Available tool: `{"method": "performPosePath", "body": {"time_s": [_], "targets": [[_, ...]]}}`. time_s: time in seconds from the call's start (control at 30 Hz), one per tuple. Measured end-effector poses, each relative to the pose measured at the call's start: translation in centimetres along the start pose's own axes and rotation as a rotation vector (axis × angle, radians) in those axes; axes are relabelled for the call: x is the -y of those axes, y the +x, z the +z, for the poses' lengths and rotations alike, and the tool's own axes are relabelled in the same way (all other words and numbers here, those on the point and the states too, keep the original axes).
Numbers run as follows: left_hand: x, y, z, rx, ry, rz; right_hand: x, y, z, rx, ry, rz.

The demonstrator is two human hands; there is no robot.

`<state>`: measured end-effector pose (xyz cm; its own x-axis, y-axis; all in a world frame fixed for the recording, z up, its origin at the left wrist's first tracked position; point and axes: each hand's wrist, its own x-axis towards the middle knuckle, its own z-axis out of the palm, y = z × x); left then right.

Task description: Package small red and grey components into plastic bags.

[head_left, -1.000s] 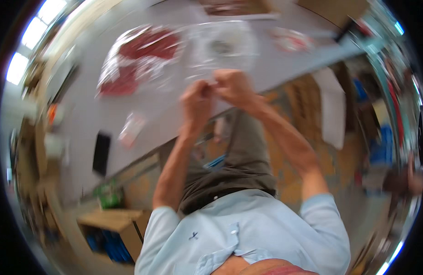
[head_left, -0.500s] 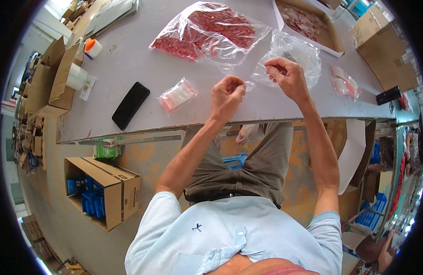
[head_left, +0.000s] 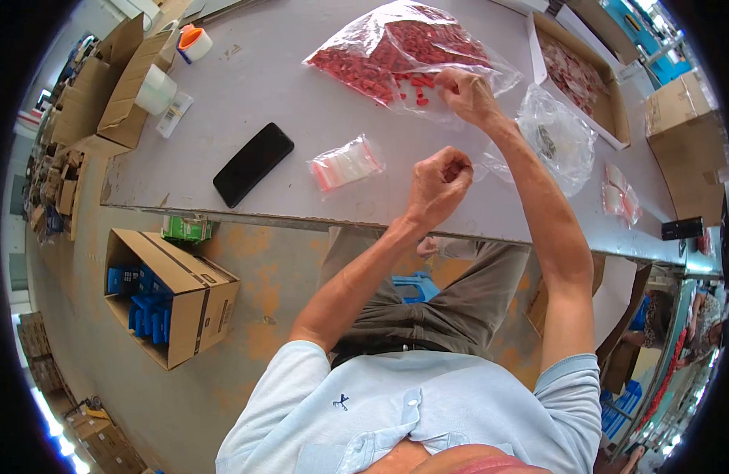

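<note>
My left hand (head_left: 440,188) is closed above the near part of the table, its fingers curled round a small clear plastic bag (head_left: 480,171) whose edge pokes out on the right. Farther out, my right hand (head_left: 470,96) reaches over the mouth of a large clear bag (head_left: 356,69) full of small red plastic pieces. Its fingers are pinched together, and whatever they grip is hidden. A few loose red pieces (head_left: 421,92) lie at the bag's mouth beside those fingertips. Under my right forearm spreads a crumpled clear bag (head_left: 566,146) with small dark items inside.
Left on the table lie a pack of small bags (head_left: 345,164), a black phone (head_left: 254,164), a tape roll (head_left: 195,43) and an open carton (head_left: 127,95). To the right are a shallow box of filled packets (head_left: 570,71), more packets (head_left: 620,196) and a cardboard box (head_left: 688,134).
My right hand has moved away from me, from over the crumpled bag to the bag of red pieces. My left hand stays near the table edge, still closed. The whole view has shifted.
</note>
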<state>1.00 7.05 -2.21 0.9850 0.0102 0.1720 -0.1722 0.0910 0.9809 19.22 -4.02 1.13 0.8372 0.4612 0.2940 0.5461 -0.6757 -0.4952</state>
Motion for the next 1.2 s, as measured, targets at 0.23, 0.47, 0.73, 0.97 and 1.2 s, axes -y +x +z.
{"method": "performPosePath", "body": {"time_s": [0.23, 0.47, 0.73, 0.97, 1.2], "targets": [[0.7, -0.1, -0.6, -0.043, 0.073, 0.14, 3.8, 1.4, 1.9, 0.186, -0.133, -0.16], [1.3, -0.7, 1.3, -0.135, 0.0, 0.178, 1.3, 0.0, 1.5, 0.095, -0.182, -0.201], [0.4, -1.0, 0.3, -0.278, 0.108, 0.261, 2.5, -0.3, 0.7, 0.108, 0.06, -0.106], [-0.3, -1.3, 0.3, -0.414, 0.065, 0.168, 2.8, -8.2, -4.9, 0.037, 0.452, 0.0], [-0.1, -1.3, 0.1, -0.428, 0.042, 0.218, 4.0, -13.5, -3.5, 0.039, 0.283, 0.134]]}}
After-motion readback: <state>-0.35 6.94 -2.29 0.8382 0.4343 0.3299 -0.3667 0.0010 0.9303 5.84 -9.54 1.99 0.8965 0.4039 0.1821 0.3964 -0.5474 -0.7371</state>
